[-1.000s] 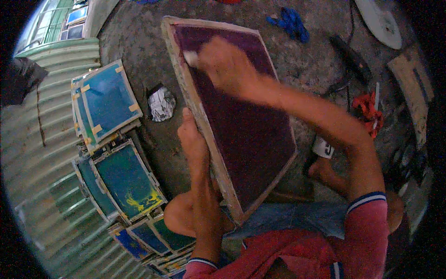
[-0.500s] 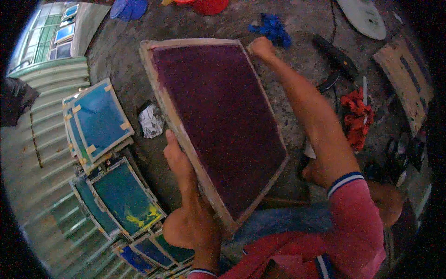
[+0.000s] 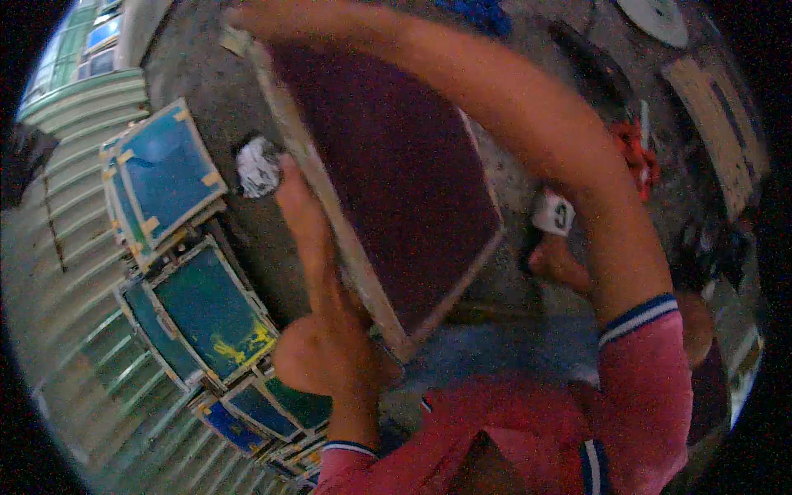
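Observation:
A large screen printing frame (image 3: pixel 384 173) with dark maroon mesh and a pale, worn border stands tilted in front of me. My left hand (image 3: pixel 299 194) grips its left side, the thumb along the outer edge. My right arm reaches across the frame's far part, hiding much of its top edge. At the far left corner is my right hand (image 3: pixel 256 18), smeared by motion, its fingers not clear. A small beige flap, perhaps tape (image 3: pixel 234 40), sticks out just below that hand.
To the left, several blue and green screen frames (image 3: pixel 169 177) lean along a corrugated metal wall (image 3: pixel 78 198). Crumpled silvery-white material (image 3: pixel 258 167) lies by my left hand. On the floor are blue cloth (image 3: pixel 478 15), red cloth (image 3: pixel 635 157), a white block (image 3: pixel 553 213) and a slotted board (image 3: pixel 714 136).
My right hand has swept from the frame's far right corner leftward to its far left corner. The left hand keeps its hold. The whole view has shifted, with things appearing higher.

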Motion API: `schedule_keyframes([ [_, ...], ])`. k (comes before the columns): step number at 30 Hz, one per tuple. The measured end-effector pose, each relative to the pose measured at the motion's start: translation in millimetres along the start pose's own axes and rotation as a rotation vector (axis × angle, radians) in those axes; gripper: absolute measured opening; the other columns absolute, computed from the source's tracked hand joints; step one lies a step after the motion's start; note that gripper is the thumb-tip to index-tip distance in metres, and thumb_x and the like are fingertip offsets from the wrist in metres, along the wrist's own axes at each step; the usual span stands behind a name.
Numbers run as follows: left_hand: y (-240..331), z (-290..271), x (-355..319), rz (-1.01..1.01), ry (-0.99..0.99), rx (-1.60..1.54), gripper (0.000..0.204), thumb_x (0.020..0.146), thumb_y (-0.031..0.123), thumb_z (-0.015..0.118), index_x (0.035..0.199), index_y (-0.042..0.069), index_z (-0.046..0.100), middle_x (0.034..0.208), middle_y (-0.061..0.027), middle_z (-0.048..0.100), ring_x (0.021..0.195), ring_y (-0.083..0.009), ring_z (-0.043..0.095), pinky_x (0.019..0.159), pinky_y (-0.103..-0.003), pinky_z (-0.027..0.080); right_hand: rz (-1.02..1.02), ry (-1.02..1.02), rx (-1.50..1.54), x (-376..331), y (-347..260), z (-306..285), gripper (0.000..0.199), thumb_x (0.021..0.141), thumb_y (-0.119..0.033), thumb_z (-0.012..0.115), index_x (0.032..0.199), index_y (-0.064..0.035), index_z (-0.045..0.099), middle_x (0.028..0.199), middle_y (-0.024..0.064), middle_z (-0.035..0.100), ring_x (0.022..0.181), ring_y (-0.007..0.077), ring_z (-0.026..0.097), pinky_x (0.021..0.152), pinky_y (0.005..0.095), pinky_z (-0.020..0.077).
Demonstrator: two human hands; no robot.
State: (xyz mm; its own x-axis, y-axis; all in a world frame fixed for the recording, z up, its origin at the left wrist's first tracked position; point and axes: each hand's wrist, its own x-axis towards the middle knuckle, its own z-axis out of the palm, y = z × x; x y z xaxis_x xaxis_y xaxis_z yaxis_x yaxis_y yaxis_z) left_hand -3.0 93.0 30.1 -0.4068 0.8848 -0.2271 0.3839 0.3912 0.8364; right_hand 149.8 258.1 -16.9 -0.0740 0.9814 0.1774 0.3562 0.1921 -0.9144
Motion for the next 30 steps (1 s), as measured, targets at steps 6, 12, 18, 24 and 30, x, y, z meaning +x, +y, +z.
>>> schedule_keyframes([
  [6,-21,-16,24,0.030,-0.041,0.266,0.056,0.096,0.044,0.036,0.104,-0.004,0.064,0.089,-0.0099,0.065,0.076,-0.0196,0.060,0.072,-0.033,0.046,-0.008,0.125,0.098,-25,59,-66,0.033,0.091,-0.029,0.052,0.087,0.0018,0.063,0.081,0.0151,0.061,0.072,0.0247,0.059,0.065,0.0405,0.0438],
  [12,-27,-12,25,0.039,-0.025,0.041,0.052,0.098,0.041,0.035,0.101,-0.002,0.064,0.086,-0.0085,0.065,0.073,-0.0188,0.059,0.070,-0.032,0.046,0.564,0.128,-0.345,-290,191,-20,0.025,0.085,-0.025,0.055,0.085,-0.0034,0.066,0.079,0.0203,0.063,0.074,0.0388,0.061,0.067,0.0476,0.0467],
  [18,-2,-11,26,0.062,0.105,0.283,0.060,0.096,0.049,0.033,0.091,-0.002,0.064,0.081,-0.0158,0.063,0.075,-0.0273,0.056,0.074,-0.040,0.042,0.537,0.135,-0.339,-326,102,11,0.021,0.079,-0.021,0.060,0.089,-0.0039,0.068,0.076,0.0195,0.062,0.078,0.0372,0.061,0.070,0.0457,0.0480],
  [24,30,68,7,-0.006,-0.021,0.131,0.061,0.096,0.047,0.036,0.097,-0.008,0.062,0.090,-0.0161,0.065,0.083,-0.0250,0.059,0.082,-0.039,0.044,-0.039,0.181,0.168,-324,-96,-20,0.014,0.072,-0.015,0.059,0.079,-0.0060,0.066,0.080,0.0140,0.062,0.078,0.0318,0.058,0.068,0.0412,0.0473],
  [30,153,30,-5,-0.818,0.170,0.227,0.060,0.095,0.046,0.041,0.103,-0.010,0.060,0.100,-0.0163,0.064,0.089,-0.0245,0.060,0.085,-0.038,0.046,0.114,0.953,0.139,-367,-175,-270,0.017,0.075,-0.008,0.065,0.091,-0.0014,0.064,0.086,0.0093,0.062,0.075,0.0190,0.061,0.069,0.0309,0.0501],
])
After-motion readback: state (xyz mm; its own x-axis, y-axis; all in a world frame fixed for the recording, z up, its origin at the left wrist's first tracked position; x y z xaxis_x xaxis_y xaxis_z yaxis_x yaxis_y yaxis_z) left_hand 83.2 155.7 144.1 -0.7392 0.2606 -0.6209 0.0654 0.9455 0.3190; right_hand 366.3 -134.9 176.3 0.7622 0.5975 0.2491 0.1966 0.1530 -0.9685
